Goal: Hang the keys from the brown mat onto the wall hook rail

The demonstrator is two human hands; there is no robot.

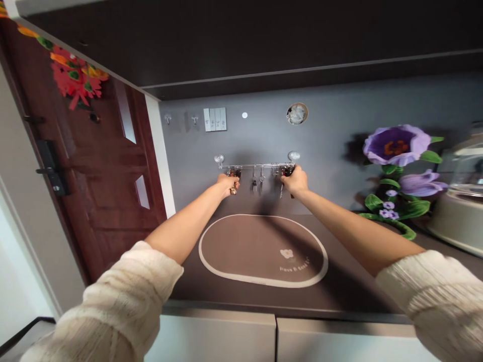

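A clear hook rail (247,166) is fixed to the grey back wall by two round suction mounts. At its left end my left hand (227,184) is closed around a bunch of keys and small trinkets (237,173), mostly covered by my fingers. My right hand (297,181) is closed at the right end on another bunch of keys (281,189), part of which dangles below the fingers. Between the hands, a few keys and rings (254,184) hang from the middle hooks. Whether either bunch is still on its hook cannot be made out.
Below lies a brown oval mat (241,251) on the dark countertop. Purple fabric flowers (396,146) and a cream appliance (458,218) stand right. Light switches (215,119) and small hooks are on the wall. A dark shelf (264,40) overhangs; a red-brown door (101,171) is left.
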